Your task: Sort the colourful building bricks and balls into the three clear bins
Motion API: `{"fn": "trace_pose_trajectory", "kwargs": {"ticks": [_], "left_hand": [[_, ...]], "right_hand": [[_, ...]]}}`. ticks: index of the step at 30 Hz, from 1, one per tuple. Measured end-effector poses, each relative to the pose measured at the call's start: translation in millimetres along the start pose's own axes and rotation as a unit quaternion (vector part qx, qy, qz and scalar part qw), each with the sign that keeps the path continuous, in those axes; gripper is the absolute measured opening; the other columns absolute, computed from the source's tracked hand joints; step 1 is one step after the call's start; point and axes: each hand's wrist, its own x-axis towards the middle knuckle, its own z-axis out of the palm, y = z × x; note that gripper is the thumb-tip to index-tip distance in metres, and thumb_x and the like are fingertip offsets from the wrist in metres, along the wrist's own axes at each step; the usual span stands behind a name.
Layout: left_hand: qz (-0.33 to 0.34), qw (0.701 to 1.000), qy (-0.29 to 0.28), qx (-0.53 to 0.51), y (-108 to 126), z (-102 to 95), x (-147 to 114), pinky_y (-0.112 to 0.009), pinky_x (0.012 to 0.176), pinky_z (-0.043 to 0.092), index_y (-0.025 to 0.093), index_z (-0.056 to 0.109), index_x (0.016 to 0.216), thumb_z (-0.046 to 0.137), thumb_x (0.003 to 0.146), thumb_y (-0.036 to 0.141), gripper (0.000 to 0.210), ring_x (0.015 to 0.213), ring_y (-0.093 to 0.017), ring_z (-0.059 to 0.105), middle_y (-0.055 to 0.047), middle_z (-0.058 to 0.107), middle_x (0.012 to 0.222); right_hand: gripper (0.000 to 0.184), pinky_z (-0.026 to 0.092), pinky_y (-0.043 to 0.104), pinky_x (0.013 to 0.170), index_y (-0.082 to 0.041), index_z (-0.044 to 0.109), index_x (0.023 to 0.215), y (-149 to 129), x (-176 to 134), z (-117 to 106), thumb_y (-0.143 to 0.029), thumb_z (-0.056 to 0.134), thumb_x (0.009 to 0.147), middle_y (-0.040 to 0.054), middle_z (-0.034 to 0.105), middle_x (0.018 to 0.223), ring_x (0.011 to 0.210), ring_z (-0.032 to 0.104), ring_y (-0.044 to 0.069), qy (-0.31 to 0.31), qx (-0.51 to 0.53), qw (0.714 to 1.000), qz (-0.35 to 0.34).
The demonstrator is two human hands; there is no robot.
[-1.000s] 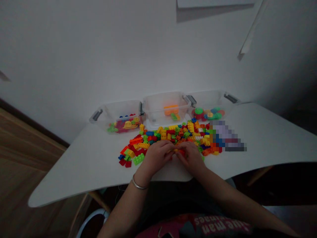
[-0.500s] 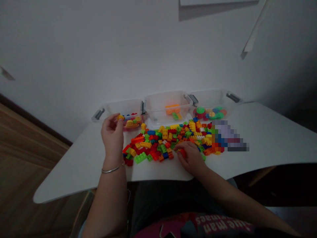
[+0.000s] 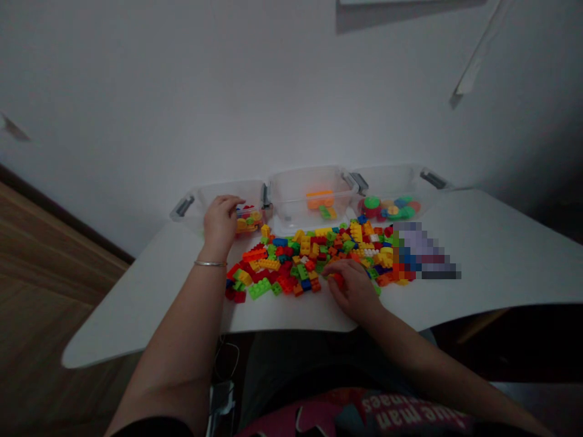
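Note:
My left hand (image 3: pixel 222 221) is over the near edge of the left clear bin (image 3: pixel 230 191), its fingers stretched out and no brick visible in them. Inside that bin lie small yellow, red and blue pieces (image 3: pixel 248 223). My right hand (image 3: pixel 353 288) rests at the front of a heap of toy building bricks (image 3: pixel 291 261), its fingers curled round a red brick (image 3: pixel 337 279) that shows only in part. Green, orange and blue bricks lie just left of its fingertips.
A middle clear bin (image 3: pixel 296 212) holds an orange piece and a green-yellow one. Round coloured pieces (image 3: pixel 401 209) lie in the right bin (image 3: pixel 387 179). A pixelated flat item (image 3: pixel 428 249) sits right of the heap on the white table (image 3: pixel 501 255). The wall stands behind.
My left hand has moved forward and right over the left bin, and its fingers have opened; the yellow brick it pinched no longer shows. My right hand stays at the heap.

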Motion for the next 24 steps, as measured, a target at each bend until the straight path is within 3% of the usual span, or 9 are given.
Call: {"fn": "trace_pose_trajectory", "kwargs": {"ticks": [5, 12, 15, 19, 22, 24], "left_hand": [[0.056, 0.993, -0.069, 0.083, -3, 10.7, -1, -0.044, 0.101, 0.045, 0.019, 0.073, 0.091, 0.039, 0.080, 0.015, 0.036, 0.096, -0.025, 0.063, -0.009, 0.072, 0.096], [0.067, 0.985, -0.063, 0.145, 8, 14.3, -10, -0.053, 0.109, 0.032, 0.017, 0.072, 0.091, 0.046, 0.083, 0.036, 0.033, 0.095, -0.029, 0.063, -0.013, 0.071, 0.089], [0.059, 0.989, -0.063, 0.122, 10, 14.0, -12, -0.055, 0.111, 0.029, 0.017, 0.072, 0.103, 0.045, 0.084, 0.036, 0.038, 0.111, -0.032, 0.060, -0.015, 0.072, 0.103], [0.042, 0.992, -0.056, 0.106, 14, 12.0, -14, -0.063, 0.115, 0.017, 0.019, 0.066, 0.121, 0.046, 0.088, 0.039, 0.044, 0.141, -0.038, 0.034, -0.014, 0.066, 0.126], [-0.002, 0.995, -0.039, 0.092, 24, 8.8, -19, -0.069, 0.114, 0.012, 0.023, 0.061, 0.129, 0.051, 0.087, 0.042, 0.047, 0.146, -0.041, 0.021, -0.012, 0.054, 0.143], [-0.020, 0.997, -0.019, 0.073, 37, 6.6, -26, -0.068, 0.115, 0.015, 0.023, 0.060, 0.130, 0.053, 0.087, 0.041, 0.047, 0.146, -0.041, 0.021, -0.012, 0.049, 0.148]], "right_hand": [[0.018, 0.052, 0.040, 0.084, -0.022, 0.064, 0.098, 2, 0, 1, -0.017, 0.052, 0.085, 0.0073, 0.072, 0.092, 0.091, 0.065, 0.023, -0.008, 0.000, 1.000, -0.003], [0.018, 0.052, 0.040, 0.084, -0.021, 0.063, 0.099, 4, 0, 0, -0.015, 0.052, 0.085, 0.0074, 0.072, 0.092, 0.091, 0.065, 0.023, -0.009, 0.004, 1.000, -0.009], [0.018, 0.053, 0.040, 0.084, -0.020, 0.063, 0.099, 3, 1, -1, -0.016, 0.053, 0.086, 0.0073, 0.072, 0.092, 0.091, 0.065, 0.023, -0.019, 0.005, 1.000, -0.004], [0.017, 0.053, 0.039, 0.084, -0.020, 0.064, 0.098, 1, 2, -1, -0.016, 0.053, 0.086, 0.0071, 0.072, 0.092, 0.090, 0.065, 0.023, -0.022, 0.009, 1.000, -0.005], [0.018, 0.053, 0.039, 0.083, -0.020, 0.064, 0.097, 1, 2, 0, -0.015, 0.052, 0.085, 0.0074, 0.072, 0.091, 0.090, 0.065, 0.022, -0.019, 0.009, 1.000, -0.011], [0.018, 0.053, 0.039, 0.084, -0.020, 0.064, 0.097, 0, 2, 0, -0.015, 0.052, 0.085, 0.0075, 0.072, 0.091, 0.091, 0.065, 0.023, -0.019, 0.008, 1.000, -0.007]]}}
